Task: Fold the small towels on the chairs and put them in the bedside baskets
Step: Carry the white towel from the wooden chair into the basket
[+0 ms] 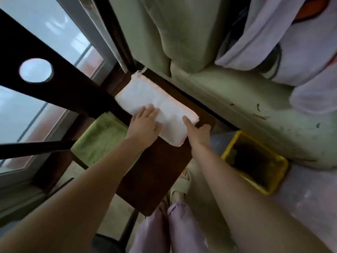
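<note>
A white towel with a pink edge [145,94] lies folded into a long strip across the far part of the dark wooden chair seat [155,172]. My left hand [144,125] lies flat on its near half with straight fingers. My right hand [197,133] is at the towel's right end: the index finger points onto the cloth, and the remaining fingers curl at the towel's edge. A green towel [96,141] lies on the left side of the seat, partly under the chair back. A yellow basket [255,161] stands on the floor to the right of the chair.
The dark chair back [54,77] with a round hole rises on the left before a window. A green bed [246,99] with lilac bedding [291,48] runs along the right. My feet in pale slippers [179,189] stand below the seat's front edge.
</note>
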The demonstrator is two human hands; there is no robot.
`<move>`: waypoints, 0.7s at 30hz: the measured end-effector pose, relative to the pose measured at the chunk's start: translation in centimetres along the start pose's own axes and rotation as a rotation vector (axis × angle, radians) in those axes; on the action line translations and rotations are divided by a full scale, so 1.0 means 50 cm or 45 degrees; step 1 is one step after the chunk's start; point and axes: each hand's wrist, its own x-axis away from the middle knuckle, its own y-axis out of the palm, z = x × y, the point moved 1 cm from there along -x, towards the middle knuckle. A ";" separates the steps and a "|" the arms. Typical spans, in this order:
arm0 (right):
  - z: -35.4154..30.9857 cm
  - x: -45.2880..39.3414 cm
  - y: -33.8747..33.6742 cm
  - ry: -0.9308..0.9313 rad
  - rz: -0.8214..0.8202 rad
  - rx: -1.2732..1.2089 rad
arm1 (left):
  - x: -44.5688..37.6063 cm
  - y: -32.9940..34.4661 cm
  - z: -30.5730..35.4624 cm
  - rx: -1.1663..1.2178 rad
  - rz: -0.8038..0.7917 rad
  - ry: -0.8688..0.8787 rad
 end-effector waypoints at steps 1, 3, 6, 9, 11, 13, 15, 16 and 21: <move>0.001 -0.009 0.011 0.032 0.005 -0.040 | -0.009 0.006 -0.002 -0.001 0.017 0.010; 0.000 -0.014 0.033 0.101 -0.002 -0.125 | -0.018 0.007 -0.002 0.004 0.087 0.032; 0.003 -0.011 0.054 0.169 0.019 -0.141 | -0.025 0.001 -0.001 0.011 0.116 0.041; 0.000 -0.016 0.051 0.098 0.069 -0.056 | -0.027 0.000 -0.003 -0.029 0.065 0.029; -0.019 -0.017 0.031 -0.075 0.203 0.099 | -0.027 0.006 0.012 -0.068 -0.001 0.075; -0.042 -0.012 0.011 -0.312 0.352 0.317 | -0.025 0.017 0.039 -0.009 -0.096 0.201; -0.056 -0.008 0.003 -0.473 0.421 0.478 | -0.024 0.019 0.052 0.144 -0.112 0.270; -0.057 -0.009 0.005 -0.524 0.439 0.553 | -0.026 0.011 0.046 0.215 -0.023 0.247; -0.048 -0.014 0.036 -0.713 0.490 0.794 | -0.037 -0.023 -0.034 0.317 0.448 -0.282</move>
